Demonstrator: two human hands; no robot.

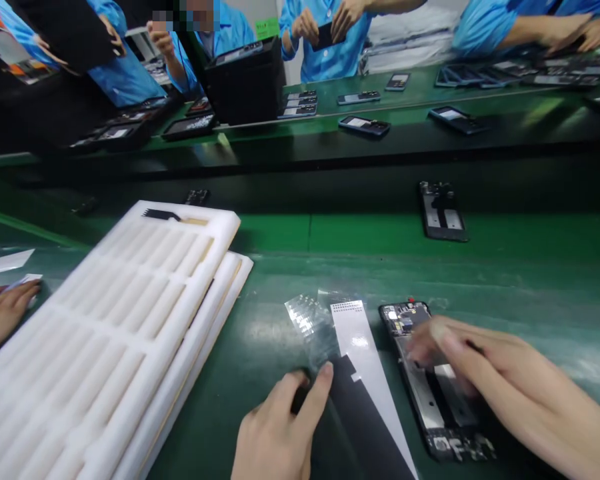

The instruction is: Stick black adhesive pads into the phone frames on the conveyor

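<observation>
An opened phone (433, 390) lies on the green table at the right, its circuit board at the top. My right hand (460, 360) is over its upper middle, the fingertips smeared by motion. Left of the phone is a white strip (355, 337) with small dark marks at its top end. A black sheet (367, 427) partly covers that strip. My left hand (287, 420) has thumb and index finger spread, the fingertips at the black sheet's upper left edge. Clear film pieces (313, 323) lie just beyond them.
Stacked white foam trays (155, 267) fill the left. Another person's hand (5, 313) is at the far left edge. Another opened phone (443, 212) lies farther back. Beyond a raised ledge (300, 143), people in blue work among phones.
</observation>
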